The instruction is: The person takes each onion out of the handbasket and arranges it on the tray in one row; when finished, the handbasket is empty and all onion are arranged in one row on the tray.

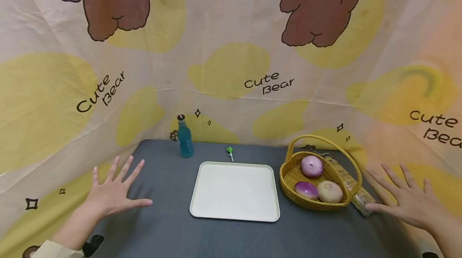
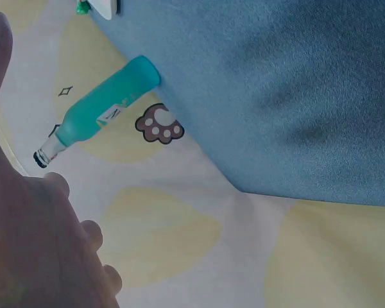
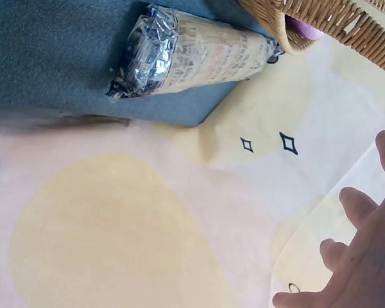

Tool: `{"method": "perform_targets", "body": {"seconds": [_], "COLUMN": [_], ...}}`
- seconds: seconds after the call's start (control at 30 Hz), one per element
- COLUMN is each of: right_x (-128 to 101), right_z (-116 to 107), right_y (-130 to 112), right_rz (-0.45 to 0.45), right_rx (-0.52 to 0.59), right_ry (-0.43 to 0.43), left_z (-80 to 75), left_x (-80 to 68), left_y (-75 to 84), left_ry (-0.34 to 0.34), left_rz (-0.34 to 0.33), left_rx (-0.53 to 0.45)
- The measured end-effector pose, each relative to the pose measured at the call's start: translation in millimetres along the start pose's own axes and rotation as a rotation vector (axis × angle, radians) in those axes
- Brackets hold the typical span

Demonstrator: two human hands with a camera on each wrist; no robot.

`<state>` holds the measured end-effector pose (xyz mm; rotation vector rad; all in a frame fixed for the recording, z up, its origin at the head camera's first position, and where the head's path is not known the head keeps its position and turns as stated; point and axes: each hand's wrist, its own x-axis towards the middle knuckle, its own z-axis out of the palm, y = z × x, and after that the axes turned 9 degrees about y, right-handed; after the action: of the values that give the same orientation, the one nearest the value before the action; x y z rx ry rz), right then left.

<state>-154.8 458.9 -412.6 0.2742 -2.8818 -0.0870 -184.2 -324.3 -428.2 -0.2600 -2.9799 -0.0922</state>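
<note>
My left hand (image 1: 110,196) is held above the table's left side with fingers spread, holding nothing. Nearest to it stands a bottle of blue-green liquid (image 1: 185,141), upright at the back edge. Over the right side, my right hand (image 1: 415,202) is likewise spread and free of any object. Beside it lies a long plastic-wrapped packet (image 3: 205,51), partly hidden in the head view by a wicker basket (image 1: 288,187). The basket holds a purple onion (image 1: 312,166), a darker purple onion (image 1: 306,190) and a pale onion (image 1: 330,191).
A white rectangular tray (image 1: 234,191) lies at the middle of the grey table (image 1: 162,226). Behind the tray is a green lollipop (image 1: 229,151) with a white stick. A printed bear curtain (image 1: 223,121) hangs at the back and sides.
</note>
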Motion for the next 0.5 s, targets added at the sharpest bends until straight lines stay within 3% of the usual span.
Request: {"method": "perform_targets", "body": {"seconds": [0.27, 0.5], "right_x": [1.9, 1.6], "right_z": [-0.8, -0.6], "right_y": [-2.6, -7.5], "right_rz": [0.020, 0.010], "right_rx": [0.023, 0.013], "right_ry": [-0.046, -0.036], "left_z": [1.0, 3.7], "left_x": [4.5, 0.3], "left_y": [2.3, 0.1], "left_ry": [0.009, 0.016], "left_rz": [0.011, 0.012], "left_rx": [0.011, 0.007]}}
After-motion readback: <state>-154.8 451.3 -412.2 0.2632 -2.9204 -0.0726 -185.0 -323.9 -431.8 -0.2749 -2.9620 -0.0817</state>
